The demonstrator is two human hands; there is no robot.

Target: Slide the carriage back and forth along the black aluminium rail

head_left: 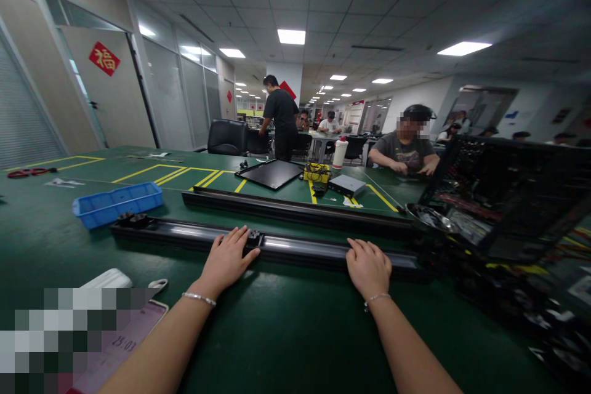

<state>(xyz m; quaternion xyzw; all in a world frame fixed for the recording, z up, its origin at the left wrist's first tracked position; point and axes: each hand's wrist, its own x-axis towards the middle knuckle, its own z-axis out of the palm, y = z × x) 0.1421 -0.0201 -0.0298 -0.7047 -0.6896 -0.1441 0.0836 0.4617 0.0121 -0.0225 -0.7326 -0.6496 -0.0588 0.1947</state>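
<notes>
A long black rail [300, 250] lies across the green table [286, 332] in front of me. My left hand [227, 260] rests flat on the rail, fingers stretched out, next to a small black block [253, 237] mounted on it. My right hand [368, 266] lies on the rail further right, fingers curled over its near edge. A second black rail [295, 208] lies parallel behind the first.
A blue bin [117, 203] sits at the left, a phone [117, 345] and a white case [107, 279] near me. A black open computer case [508, 197] stands at the right. A black panel [270, 173], a yellow box [316, 173] and seated people are beyond.
</notes>
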